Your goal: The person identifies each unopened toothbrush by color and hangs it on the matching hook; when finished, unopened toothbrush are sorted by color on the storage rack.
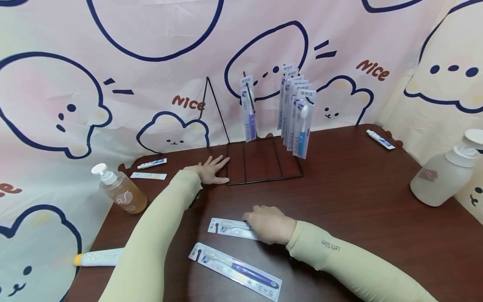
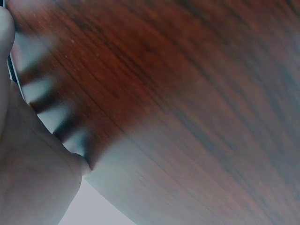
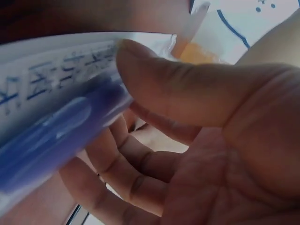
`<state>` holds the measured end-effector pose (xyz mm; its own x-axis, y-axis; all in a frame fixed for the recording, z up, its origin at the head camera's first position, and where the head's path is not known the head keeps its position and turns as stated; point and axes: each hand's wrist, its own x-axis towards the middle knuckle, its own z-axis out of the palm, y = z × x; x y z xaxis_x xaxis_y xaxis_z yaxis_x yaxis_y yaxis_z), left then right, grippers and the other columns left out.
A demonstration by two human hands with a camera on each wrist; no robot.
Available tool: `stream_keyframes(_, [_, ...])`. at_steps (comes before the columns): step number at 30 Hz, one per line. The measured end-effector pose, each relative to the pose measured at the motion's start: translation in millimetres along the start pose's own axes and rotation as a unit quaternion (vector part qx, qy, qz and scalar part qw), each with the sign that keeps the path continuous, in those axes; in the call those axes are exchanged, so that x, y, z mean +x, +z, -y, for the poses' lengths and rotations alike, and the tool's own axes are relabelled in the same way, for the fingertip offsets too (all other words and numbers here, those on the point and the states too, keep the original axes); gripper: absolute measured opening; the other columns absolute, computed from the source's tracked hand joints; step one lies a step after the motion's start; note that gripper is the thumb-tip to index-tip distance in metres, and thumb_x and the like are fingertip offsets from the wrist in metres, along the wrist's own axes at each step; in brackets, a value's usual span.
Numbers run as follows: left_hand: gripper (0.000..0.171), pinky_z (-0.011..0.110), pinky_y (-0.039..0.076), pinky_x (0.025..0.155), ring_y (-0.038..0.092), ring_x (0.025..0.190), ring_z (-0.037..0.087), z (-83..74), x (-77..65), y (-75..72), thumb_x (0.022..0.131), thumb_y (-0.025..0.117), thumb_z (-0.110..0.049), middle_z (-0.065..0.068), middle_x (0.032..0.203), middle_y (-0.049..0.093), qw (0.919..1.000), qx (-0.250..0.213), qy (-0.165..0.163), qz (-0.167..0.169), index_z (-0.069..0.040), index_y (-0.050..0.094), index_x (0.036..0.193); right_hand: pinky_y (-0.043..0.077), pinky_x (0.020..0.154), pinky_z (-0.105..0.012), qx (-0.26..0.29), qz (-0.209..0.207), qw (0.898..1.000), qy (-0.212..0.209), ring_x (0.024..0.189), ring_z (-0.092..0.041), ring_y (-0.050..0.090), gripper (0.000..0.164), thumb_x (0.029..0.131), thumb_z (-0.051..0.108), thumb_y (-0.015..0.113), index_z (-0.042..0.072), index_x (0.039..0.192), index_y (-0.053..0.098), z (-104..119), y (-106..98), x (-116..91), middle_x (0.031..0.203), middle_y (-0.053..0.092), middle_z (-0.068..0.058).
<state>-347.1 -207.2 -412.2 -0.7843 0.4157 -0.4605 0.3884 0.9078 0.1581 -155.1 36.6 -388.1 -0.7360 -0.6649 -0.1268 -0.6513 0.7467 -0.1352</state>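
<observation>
My right hand (image 1: pixel 272 224) holds a packaged toothbrush (image 1: pixel 232 227) above the near middle of the table. In the right wrist view its thumb lies on the clear pack, over a blue-purple handle (image 3: pixel 61 129), with the fingers curled behind. A second packaged toothbrush (image 1: pixel 241 272), purple-handled, lies flat nearer to me. At the left side of a black wire rack (image 1: pixel 264 181) my left hand (image 1: pixel 209 171) rests with spread fingers, thumb and fingertips at the frame. One purple toothbrush pack (image 1: pixel 247 113) hangs on the rack's middle hook; several packs (image 1: pixel 302 130) hang on the right one.
An amber pump bottle (image 1: pixel 126 195), a small toothpaste tube (image 1: pixel 152 163) and a flat sachet (image 1: pixel 149 176) are at the left. My left forearm partly covers a larger yellow-capped tube (image 1: pixel 99 257). At the right are a white pump bottle (image 1: pixel 439 180) and another small tube (image 1: pixel 380 139).
</observation>
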Motion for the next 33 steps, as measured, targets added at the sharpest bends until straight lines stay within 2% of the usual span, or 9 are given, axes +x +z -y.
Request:
stream_keyframes(7, [0.086,0.064,0.003,0.101,-0.011,0.137,0.034,0.1,-2.1,-0.1,0.084,0.039,-0.068,0.0,0.153,-0.013,0.9999,-0.012,0.004,0.001,-0.032,-0.007,0.147,0.044,0.059,-0.032,0.025,0.023,0.999,0.009,0.074,-0.012,0.049,0.021,0.074,0.008,0.07,0.019,0.088,0.058,-16.2,-7.3,-5.8,0.077,0.05,0.005])
stream_keyframes(10, [0.086,0.063,0.003,0.101,-0.012,0.137,0.033,-0.5,-3.1,-0.6,0.084,0.04,-0.068,0.0,0.153,-0.014,0.9999,-0.015,0.003,0.004,-0.032,-0.007,0.147,0.041,0.057,-0.031,0.045,0.009,0.999,0.021,0.069,-0.01,0.046,0.024,0.07,0.008,0.073,0.02,0.082,0.055,-24.1,-11.3,-11.7,0.075,0.047,0.007])
stream_keyframes(14, [0.086,0.063,0.002,0.101,-0.012,0.137,0.033,-0.6,-3.2,-1.3,0.085,0.04,-0.067,0.0,0.153,-0.014,0.9998,-0.017,0.006,0.005,-0.032,-0.007,0.147,0.04,0.06,-0.029,0.087,-0.039,0.995,0.038,0.068,-0.009,0.045,0.03,0.067,0.013,0.079,0.021,0.083,0.054,-37.9,-21.5,-20.0,0.076,0.048,0.009])
stream_keyframes(17, [0.086,0.064,0.003,0.101,-0.011,0.136,0.035,-0.3,-3.0,-1.5,0.085,0.041,-0.066,0.001,0.153,-0.013,0.9999,-0.014,0.009,0.002,-0.032,-0.007,0.147,0.041,0.061,-0.028,0.138,-0.094,0.985,0.052,0.068,-0.009,0.048,0.033,0.067,0.02,0.081,0.02,0.085,0.054,-49.8,-33.7,-25.1,0.077,0.051,0.008])
stream_keyframes(20, [0.086,0.064,0.003,0.101,-0.011,0.136,0.035,-0.1,-3.2,-1.7,0.085,0.041,-0.066,0.001,0.153,-0.012,0.9999,-0.013,0.009,-0.002,-0.032,-0.007,0.147,0.045,0.06,-0.029,0.199,-0.146,0.967,0.069,0.07,-0.009,0.054,0.034,0.071,0.024,0.08,0.016,0.094,0.056,-60.4,-47.1,-28.2,0.08,0.058,0.004])
stream_keyframes(23, [0.086,0.064,0.003,0.101,-0.011,0.136,0.035,-0.8,-3.6,-2.0,0.085,0.041,-0.066,0.001,0.153,-0.011,0.9999,-0.015,0.007,-0.003,-0.031,-0.006,0.148,0.051,0.065,-0.032,0.258,-0.175,0.947,0.084,0.077,-0.012,0.061,0.042,0.077,0.026,0.075,0.011,0.112,0.056,-68.2,-58.9,-28.7,0.093,0.064,-0.002])
stream_keyframes(26, [0.085,0.063,0.004,0.101,-0.011,0.137,0.034,-1.4,-3.5,-2.2,0.085,0.041,-0.066,0.001,0.153,-0.012,0.9999,-0.013,0.006,-0.002,-0.031,-0.006,0.148,0.052,0.073,-0.037,0.295,-0.191,0.932,0.092,0.086,-0.015,0.063,0.054,0.079,0.026,0.074,0.011,0.125,0.051,-72.8,-68.4,-26.2,0.108,0.063,-0.006])
stream_keyframes(28, [0.085,0.063,0.004,0.101,-0.01,0.137,0.034,-1.4,-3.3,-2.2,0.085,0.04,-0.066,0.001,0.153,-0.012,0.9999,-0.012,0.005,-0.002,-0.031,-0.006,0.147,0.052,0.075,-0.039,0.303,-0.197,0.928,0.091,0.088,-0.017,0.063,0.056,0.078,0.027,0.073,0.012,0.127,0.05,-74.3,-73.7,-22.7,0.111,0.062,-0.006])
stream_keyframes(33, [0.086,0.063,0.004,0.101,-0.01,0.137,0.035,-1.5,-3.1,-2.1,0.085,0.04,-0.067,0.001,0.153,-0.012,0.9999,-0.008,0.007,-0.003,-0.031,-0.006,0.148,0.052,0.073,-0.039,0.303,-0.21,0.927,0.074,0.085,-0.017,0.064,0.054,0.079,0.027,0.072,0.012,0.126,0.05,-74.7,-85.5,-9.8,0.107,0.063,-0.005])
